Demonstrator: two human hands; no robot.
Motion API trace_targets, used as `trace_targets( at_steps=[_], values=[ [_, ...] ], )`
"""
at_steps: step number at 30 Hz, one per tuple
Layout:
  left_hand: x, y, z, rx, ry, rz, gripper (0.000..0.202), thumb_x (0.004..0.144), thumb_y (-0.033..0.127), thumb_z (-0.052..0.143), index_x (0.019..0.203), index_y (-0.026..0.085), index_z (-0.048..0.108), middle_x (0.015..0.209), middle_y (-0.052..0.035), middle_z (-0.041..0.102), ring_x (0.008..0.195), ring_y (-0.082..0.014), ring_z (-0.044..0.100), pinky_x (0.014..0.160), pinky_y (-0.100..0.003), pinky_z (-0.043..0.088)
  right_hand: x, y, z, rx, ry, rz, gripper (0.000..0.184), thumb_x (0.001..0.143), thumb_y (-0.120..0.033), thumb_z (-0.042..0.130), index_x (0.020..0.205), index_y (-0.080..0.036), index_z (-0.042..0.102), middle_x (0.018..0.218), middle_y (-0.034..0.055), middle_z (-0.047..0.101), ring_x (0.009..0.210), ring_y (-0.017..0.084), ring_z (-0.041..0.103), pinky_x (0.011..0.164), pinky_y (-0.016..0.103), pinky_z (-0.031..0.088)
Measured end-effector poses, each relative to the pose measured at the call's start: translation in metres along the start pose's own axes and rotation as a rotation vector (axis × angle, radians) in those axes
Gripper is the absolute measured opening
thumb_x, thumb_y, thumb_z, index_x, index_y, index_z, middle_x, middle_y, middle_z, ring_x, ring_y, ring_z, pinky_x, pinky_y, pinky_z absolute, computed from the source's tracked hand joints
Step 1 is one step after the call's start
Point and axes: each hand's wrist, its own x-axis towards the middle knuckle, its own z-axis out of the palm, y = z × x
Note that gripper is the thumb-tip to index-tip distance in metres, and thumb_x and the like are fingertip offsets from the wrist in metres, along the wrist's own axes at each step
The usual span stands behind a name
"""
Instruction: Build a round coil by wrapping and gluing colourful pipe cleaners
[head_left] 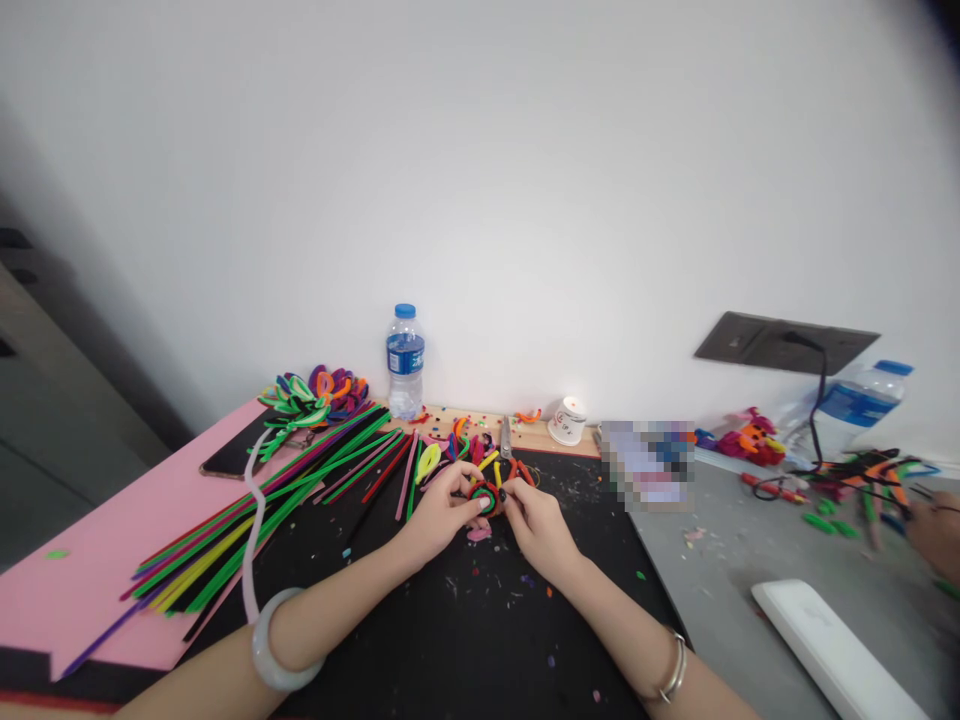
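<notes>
Between my two hands, above the black mat (pixel 465 640), is a small coiled piece of red, green and black pipe cleaner (pixel 486 492). My left hand (pixel 444 508) grips it from the left, thumb in front and fingers curled behind. My right hand (pixel 534 518) pinches its right edge near a small dark part. Just below the coil lies a pink bit (pixel 478 535). Behind my hands are a yellow pipe cleaner loop (pixel 428 463), other coloured pieces and scissors (pixel 506 438), whose orange-red handles are partly covered by my right hand.
Long pipe cleaners (pixel 247 545) fan out at left beside a bundle of bent loops (pixel 300 400) and a phone (pixel 229 455). A water bottle (pixel 406 365) and paper cup (pixel 568 420) stand by the wall. At right are a white device (pixel 832 640) and another person's hand (pixel 934 535).
</notes>
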Motion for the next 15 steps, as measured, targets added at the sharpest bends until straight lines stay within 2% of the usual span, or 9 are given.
trace_targets(
  at_steps=[15],
  values=[
    [0.0003, -0.0050, -0.0014, -0.015, -0.001, 0.011, 0.032, 0.069, 0.029, 0.073, 0.092, 0.020, 0.052, 0.066, 0.0097, 0.050, 0.052, -0.0118, 0.065, 0.052, -0.025, 0.052, 0.0001, 0.0045, 0.0021, -0.002, -0.016, 0.003, 0.017, 0.090, -0.013, 0.040, 0.081, -0.021, 0.052, 0.067, -0.0011, 0.055, 0.060, 0.015, 0.056, 0.060, 0.022, 0.039]
  ],
)
